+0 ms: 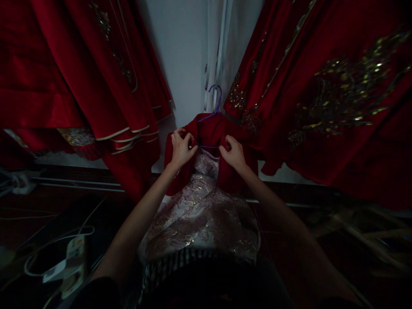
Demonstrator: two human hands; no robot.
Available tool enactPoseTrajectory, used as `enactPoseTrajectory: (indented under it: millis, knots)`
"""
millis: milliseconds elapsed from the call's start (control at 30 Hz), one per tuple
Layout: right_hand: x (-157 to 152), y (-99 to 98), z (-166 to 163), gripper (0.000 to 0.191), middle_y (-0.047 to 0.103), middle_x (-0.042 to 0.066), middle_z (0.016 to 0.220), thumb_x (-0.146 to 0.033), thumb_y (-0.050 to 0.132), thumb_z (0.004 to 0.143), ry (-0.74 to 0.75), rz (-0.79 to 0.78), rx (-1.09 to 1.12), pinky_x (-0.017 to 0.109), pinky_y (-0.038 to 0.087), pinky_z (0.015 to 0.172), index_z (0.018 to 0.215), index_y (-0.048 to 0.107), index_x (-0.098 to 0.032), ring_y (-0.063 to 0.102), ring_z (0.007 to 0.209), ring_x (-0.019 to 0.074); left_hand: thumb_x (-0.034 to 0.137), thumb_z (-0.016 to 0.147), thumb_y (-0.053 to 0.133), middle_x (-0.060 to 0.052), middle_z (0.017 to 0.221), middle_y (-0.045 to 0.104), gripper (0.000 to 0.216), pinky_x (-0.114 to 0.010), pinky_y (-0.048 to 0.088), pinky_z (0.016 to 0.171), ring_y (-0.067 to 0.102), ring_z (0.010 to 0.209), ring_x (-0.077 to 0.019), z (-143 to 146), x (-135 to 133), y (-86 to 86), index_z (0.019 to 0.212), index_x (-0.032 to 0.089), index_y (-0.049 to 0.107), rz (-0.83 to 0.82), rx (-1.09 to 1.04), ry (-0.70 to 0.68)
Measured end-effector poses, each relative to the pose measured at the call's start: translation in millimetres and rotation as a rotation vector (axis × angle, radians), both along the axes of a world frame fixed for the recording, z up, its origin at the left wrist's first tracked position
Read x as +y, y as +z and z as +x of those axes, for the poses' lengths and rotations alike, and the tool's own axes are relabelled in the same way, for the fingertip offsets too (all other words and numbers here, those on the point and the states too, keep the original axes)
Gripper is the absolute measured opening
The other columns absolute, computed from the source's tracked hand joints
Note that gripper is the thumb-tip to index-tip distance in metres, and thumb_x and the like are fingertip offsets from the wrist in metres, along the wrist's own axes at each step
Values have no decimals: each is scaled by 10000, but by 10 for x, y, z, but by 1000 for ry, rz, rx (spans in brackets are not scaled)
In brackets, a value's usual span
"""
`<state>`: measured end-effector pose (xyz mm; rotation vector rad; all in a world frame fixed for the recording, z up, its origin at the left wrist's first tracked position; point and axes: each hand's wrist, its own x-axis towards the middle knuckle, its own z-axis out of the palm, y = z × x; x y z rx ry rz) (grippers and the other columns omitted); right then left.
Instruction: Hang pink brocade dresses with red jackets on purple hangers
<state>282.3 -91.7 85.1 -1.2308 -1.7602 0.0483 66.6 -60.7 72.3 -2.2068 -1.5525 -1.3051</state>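
A short red jacket (178, 183) hangs on a purple wire hanger (220, 98), whose hook points up. Under its parted front shows a pale pink brocade dress (206, 201) with a shiny raised pattern. My left hand (183, 148) pinches the jacket's edge on the left of the neck opening. On the opposite edge, my right hand (233, 152) has its fingers closed on the red cloth. The hanger's lower bar runs across the opening between both hands. Dim light hides the jacket's right side.
Red garments (106, 86) with pale piping hang at the left. More red garments (322, 120) with gold embroidery hang at the right. Behind the hanger stands a pale door or panel (183, 47). A power strip (75, 262) with cables lies at lower left.
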Motion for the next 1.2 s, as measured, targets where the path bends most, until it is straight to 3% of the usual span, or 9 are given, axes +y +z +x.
enactPoseTrajectory:
  millis: [133,200,367,567,700,867,1200]
  knots:
    - [115,7,102,173,556,23,885,-266,442,724,-4,20,266,272,430,788,891,412,-236,546,800,166,205,744,579,-42,896,606,201,-334,470,797,594,840,-194,31,8,-144,934,210,515,-184,-139,-184]
    - [189,16,46,169,555,17,868,-269,440,695,47,-6,325,267,434,797,858,419,-232,547,808,163,176,735,565,-12,847,624,205,-288,481,737,601,748,-156,116,57,-164,932,209,522,-211,-255,-257]
    - [256,-20,-257,142,526,-6,722,-294,392,680,253,-263,396,268,453,727,789,453,-227,534,727,160,118,748,537,-43,968,674,237,-282,491,831,634,875,-151,408,73,-86,971,186,575,-138,-349,-421]
    - [208,-154,-336,274,609,18,959,-418,442,773,296,-312,555,281,496,804,984,498,-253,588,940,160,208,761,623,-59,1017,707,224,-290,529,838,672,892,-158,385,-75,-206,981,188,657,-199,-644,-480]
    - [162,-241,-316,382,623,33,1079,-498,501,798,438,-312,557,332,519,885,1100,544,-268,596,1029,161,197,726,670,-52,894,714,162,-279,547,791,686,820,-144,330,-107,-311,881,178,628,-216,-842,-458]
    - [129,-282,-316,410,665,60,1061,-470,657,734,447,-249,520,370,521,940,1061,614,-226,632,997,183,193,709,691,-27,818,694,151,-249,548,740,684,763,-128,315,-60,-315,825,176,595,-240,-800,-498]
    - [-54,-211,-312,249,659,52,1068,-384,590,849,294,-42,342,342,578,869,1033,687,-246,656,944,172,182,728,668,-14,799,689,126,-228,545,693,674,725,-113,308,-35,-322,824,181,586,-225,-710,-487]
